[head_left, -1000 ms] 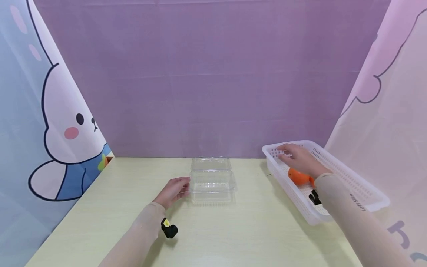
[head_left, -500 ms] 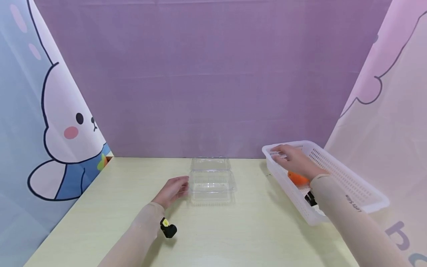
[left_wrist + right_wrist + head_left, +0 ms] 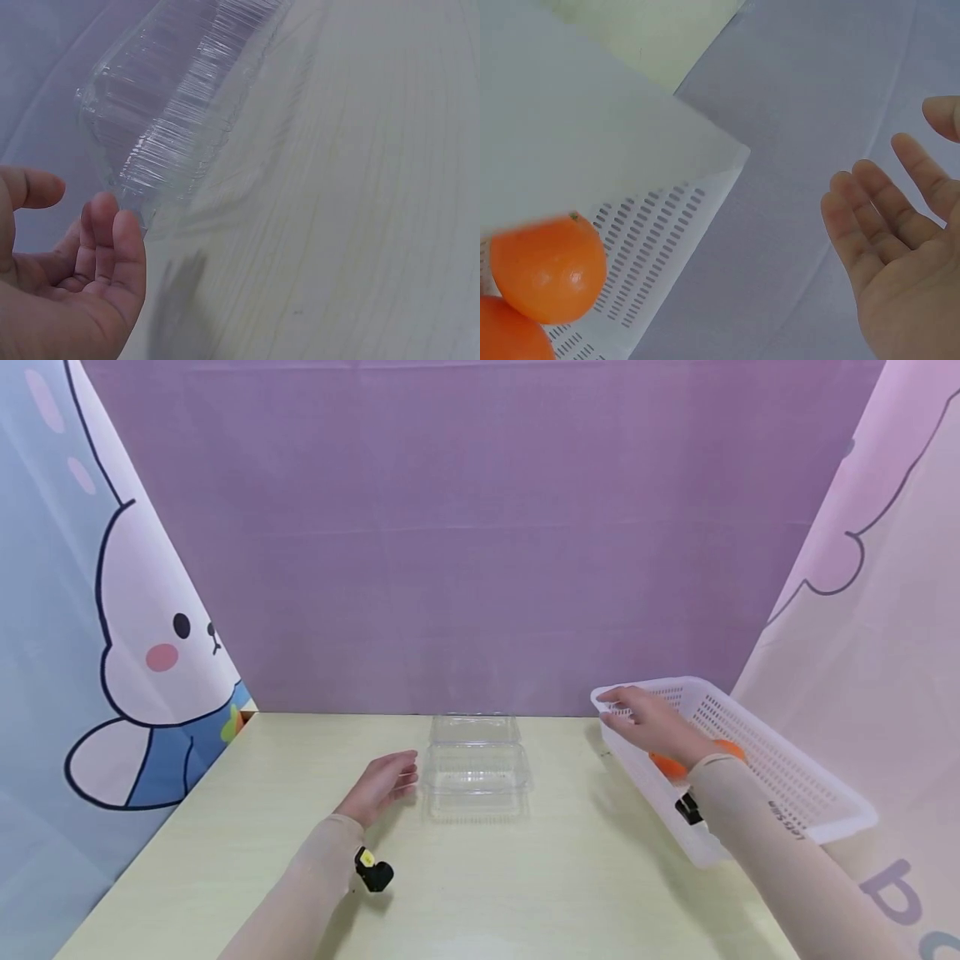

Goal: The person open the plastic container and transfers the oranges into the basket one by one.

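A clear plastic clamshell box (image 3: 477, 768) stands with its lid up in the middle of the table. Just left of it is my left hand (image 3: 381, 787), fingers loosely bent and a small gap from the box. The left wrist view confirms nothing is in that hand. My right hand (image 3: 651, 722) hovers over the far left end of a white slotted basket (image 3: 806, 777). Its palm and relaxed fingers are bare in the right wrist view. Inside the basket lie oranges; one orange (image 3: 549, 270) sits against another orange (image 3: 510, 334), partly out of frame.
A pale wooden table (image 3: 525, 893) carries everything, with the basket at its right side. Behind the table's far edge hangs a purple cloth (image 3: 480, 543). Printed cloths flank both sides, one showing a cartoon rabbit (image 3: 157, 618).
My right hand has moved leftward over the basket, towards its far left corner. My left hand has drawn slightly left, widening its gap from the clamshell box.
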`<state>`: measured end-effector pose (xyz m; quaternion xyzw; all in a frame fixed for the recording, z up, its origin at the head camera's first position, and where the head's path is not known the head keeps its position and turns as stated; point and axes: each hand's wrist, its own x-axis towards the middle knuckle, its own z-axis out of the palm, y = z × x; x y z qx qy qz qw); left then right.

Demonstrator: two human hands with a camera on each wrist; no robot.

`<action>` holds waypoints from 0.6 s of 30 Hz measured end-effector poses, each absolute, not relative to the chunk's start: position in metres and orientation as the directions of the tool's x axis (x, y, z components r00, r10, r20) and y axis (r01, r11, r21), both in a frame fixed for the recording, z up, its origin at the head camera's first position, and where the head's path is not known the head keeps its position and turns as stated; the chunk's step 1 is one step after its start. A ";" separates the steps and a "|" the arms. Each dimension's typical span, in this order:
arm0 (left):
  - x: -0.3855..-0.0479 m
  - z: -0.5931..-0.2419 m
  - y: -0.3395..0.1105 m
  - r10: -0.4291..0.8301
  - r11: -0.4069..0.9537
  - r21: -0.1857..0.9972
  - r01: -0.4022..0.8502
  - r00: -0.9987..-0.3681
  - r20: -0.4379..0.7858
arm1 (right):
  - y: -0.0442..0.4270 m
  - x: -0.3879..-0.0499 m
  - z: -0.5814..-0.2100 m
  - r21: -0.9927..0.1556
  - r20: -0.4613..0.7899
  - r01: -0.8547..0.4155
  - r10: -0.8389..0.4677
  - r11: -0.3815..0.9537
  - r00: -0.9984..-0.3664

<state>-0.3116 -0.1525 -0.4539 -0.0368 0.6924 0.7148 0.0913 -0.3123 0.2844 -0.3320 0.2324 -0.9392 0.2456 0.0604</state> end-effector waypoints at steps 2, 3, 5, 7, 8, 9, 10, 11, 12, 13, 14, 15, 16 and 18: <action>-0.312 -0.453 -0.154 0.080 -0.026 0.983 -0.183 -0.980 -0.180 | 0.283 -0.313 -0.333 -0.436 0.233 -0.471 -0.410 0.767 -0.882; -0.312 -0.452 -0.154 0.077 -0.025 0.983 -0.183 -0.981 -0.180 | 0.282 -0.313 -0.334 -0.438 0.236 -0.474 -0.411 0.764 -0.881; -0.312 -0.451 -0.155 0.071 -0.024 0.983 -0.183 -0.981 -0.180 | 0.280 -0.313 -0.335 -0.430 0.249 -0.487 -0.418 0.761 -0.874; -0.311 -0.449 -0.156 0.068 -0.025 0.983 -0.182 -0.981 -0.180 | 0.277 -0.313 -0.336 -0.416 0.260 -0.496 -0.422 0.762 -0.868; -0.311 -0.448 -0.156 0.065 -0.027 0.983 -0.180 -0.982 -0.178 | 0.276 -0.313 -0.336 -0.410 0.264 -0.500 -0.426 0.763 -0.866; -0.310 -0.447 -0.157 0.063 -0.028 0.983 -0.180 -0.982 -0.178 | 0.275 -0.312 -0.336 -0.404 0.265 -0.503 -0.428 0.764 -0.864; -0.310 -0.446 -0.157 0.064 -0.029 0.983 -0.179 -0.982 -0.176 | 0.273 -0.312 -0.336 -0.400 0.266 -0.506 -0.432 0.764 -0.862; -0.309 -0.444 -0.158 0.065 -0.031 0.983 -0.179 -0.982 -0.177 | 0.272 -0.311 -0.336 -0.401 0.263 -0.502 -0.429 0.766 -0.864; -0.309 -0.443 -0.158 0.064 -0.032 0.983 -0.178 -0.982 -0.176 | 0.271 -0.310 -0.336 -0.406 0.258 -0.500 -0.429 0.765 -0.866; -0.308 -0.442 -0.159 0.064 -0.032 0.983 -0.179 -0.982 -0.177 | 0.270 -0.310 -0.335 -0.407 0.257 -0.501 -0.431 0.764 -0.865; -0.307 -0.441 -0.159 0.063 -0.030 0.984 -0.178 -0.982 -0.176 | 0.269 -0.309 -0.335 -0.410 0.257 -0.503 -0.432 0.761 -0.864; -0.307 -0.440 -0.160 0.064 -0.027 0.984 -0.177 -0.982 -0.175 | 0.268 -0.309 -0.336 -0.413 0.259 -0.505 -0.434 0.758 -0.863; -0.307 -0.439 -0.160 0.064 -0.026 0.984 -0.175 -0.983 -0.173 | 0.267 -0.309 -0.336 -0.420 0.263 -0.509 -0.437 0.751 -0.860; -0.306 -0.437 -0.161 0.061 -0.023 0.985 -0.172 -0.984 -0.170 | 0.265 -0.309 -0.338 -0.427 0.272 -0.518 -0.441 0.741 -0.855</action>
